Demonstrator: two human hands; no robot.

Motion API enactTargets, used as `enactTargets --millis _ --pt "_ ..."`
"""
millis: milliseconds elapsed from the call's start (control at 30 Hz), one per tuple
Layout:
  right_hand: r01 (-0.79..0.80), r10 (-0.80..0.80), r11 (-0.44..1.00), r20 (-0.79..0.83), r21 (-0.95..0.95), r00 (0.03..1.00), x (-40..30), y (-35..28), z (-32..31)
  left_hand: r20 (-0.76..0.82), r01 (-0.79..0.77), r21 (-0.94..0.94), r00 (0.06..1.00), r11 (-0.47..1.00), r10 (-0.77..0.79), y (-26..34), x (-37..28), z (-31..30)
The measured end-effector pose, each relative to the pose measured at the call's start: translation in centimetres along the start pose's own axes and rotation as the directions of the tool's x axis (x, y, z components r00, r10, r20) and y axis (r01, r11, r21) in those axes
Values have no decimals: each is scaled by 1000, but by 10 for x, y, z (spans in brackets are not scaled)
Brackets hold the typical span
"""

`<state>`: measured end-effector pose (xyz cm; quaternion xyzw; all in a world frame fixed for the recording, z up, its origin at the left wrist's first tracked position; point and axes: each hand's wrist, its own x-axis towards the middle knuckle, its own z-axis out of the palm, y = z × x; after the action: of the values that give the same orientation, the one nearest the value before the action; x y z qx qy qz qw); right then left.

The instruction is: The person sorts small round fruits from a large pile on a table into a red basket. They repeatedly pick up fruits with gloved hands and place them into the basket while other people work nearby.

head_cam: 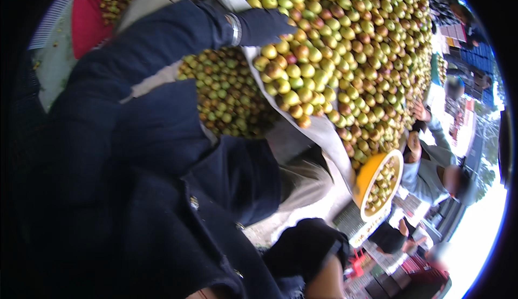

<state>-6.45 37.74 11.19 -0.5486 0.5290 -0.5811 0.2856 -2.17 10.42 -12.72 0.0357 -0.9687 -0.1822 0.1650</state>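
Observation:
My left hand (267,26), in a dark glove with a pale band at the wrist, reaches over the near edge of a large heap of green and reddish-brown jujubes (360,52). Its fingers stretch out, slightly apart, onto the fruit; what lies under the palm is hidden. A pale sheet (332,137) edges the heap, and a cluster of jujubes (297,82) lies at this rim beside my hand. Below the rim, more jujubes (226,92) fill a shaded space close to my dark coat. My right hand is out of view.
A yellow basin (370,173) holding jujubes stands tilted in view by the heap's corner. Across from me, a person in a light blue top (429,169) has hands at the heap. A red container (87,20) with jujubes sits behind my arm. Someone's black sleeve (307,246) is close by.

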Motion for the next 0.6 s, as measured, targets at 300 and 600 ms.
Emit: enactTargets --millis 300,600 --pt "-287 -79 364 -337 -886 938 -55 164 -92 21 -65 -131 997 989 68 27 -2 -9" --pt "-515 251 382 -450 -768 857 -57 206 -143 30 175 -379 984 909 -177 44 13 1"
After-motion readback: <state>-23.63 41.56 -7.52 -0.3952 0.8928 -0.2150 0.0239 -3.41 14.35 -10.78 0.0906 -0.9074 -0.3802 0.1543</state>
